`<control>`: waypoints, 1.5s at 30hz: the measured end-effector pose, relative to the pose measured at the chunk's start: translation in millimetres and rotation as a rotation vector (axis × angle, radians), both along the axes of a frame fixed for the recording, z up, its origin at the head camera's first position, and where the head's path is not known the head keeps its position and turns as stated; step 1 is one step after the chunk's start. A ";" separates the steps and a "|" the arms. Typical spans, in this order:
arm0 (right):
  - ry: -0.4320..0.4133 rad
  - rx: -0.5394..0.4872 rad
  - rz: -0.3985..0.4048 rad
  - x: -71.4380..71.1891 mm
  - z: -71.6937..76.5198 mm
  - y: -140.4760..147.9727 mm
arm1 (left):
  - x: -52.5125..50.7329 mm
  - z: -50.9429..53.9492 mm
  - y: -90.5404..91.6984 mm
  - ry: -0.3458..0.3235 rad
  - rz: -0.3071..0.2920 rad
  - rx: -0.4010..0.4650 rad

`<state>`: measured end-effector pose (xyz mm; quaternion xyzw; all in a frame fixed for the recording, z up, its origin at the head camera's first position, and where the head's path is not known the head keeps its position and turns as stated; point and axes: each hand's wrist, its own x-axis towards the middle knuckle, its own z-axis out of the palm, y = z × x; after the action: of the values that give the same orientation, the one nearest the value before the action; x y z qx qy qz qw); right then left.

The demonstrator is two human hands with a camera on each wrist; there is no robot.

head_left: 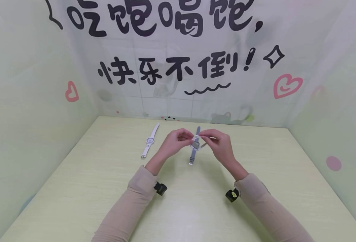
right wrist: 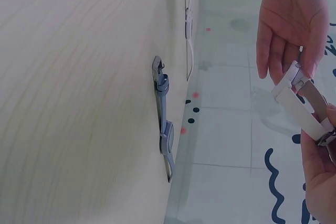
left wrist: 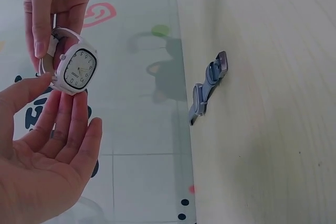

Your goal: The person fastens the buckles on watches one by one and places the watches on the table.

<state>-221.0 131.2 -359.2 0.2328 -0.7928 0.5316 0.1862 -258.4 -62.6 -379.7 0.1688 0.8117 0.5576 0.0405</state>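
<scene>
White watch (left wrist: 80, 69), rounded-square case, smooth strap curved into a loop, sits in a raised two-handed grip: left hand (head_left: 179, 140) and right hand (head_left: 219, 143) both pinch it, fingers curled, forearms converging. Blue-grey watch (right wrist: 163, 103) lies strap outstretched beneath the grip; second white watch (head_left: 149, 141) left of it, on the pale grained table (head_left: 105, 178).
</scene>
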 end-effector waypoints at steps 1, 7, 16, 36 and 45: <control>0.002 0.007 0.005 -2.5 -2.8 0.7 | -0.3 -0.3 -0.1 -0.001 0.002 -0.001; -0.020 0.033 0.015 -20.0 -23.9 6.4 | 0.0 -1.8 -0.9 -0.015 0.007 0.007; 0.010 0.045 0.065 -22.3 -28.4 9.1 | -0.1 -3.2 -2.7 0.004 0.017 0.006; 0.098 0.113 0.078 -23.9 -29.3 5.2 | 1.5 1.3 -1.7 0.026 0.038 -0.002; 0.082 0.113 0.091 -22.4 -28.1 1.6 | 4.8 5.0 0.3 0.044 0.036 -0.001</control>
<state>-243.4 132.8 -387.3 0.3003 -0.8018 0.4839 0.1810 -253.5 -62.3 -374.7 0.1665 0.8155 0.5542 0.0126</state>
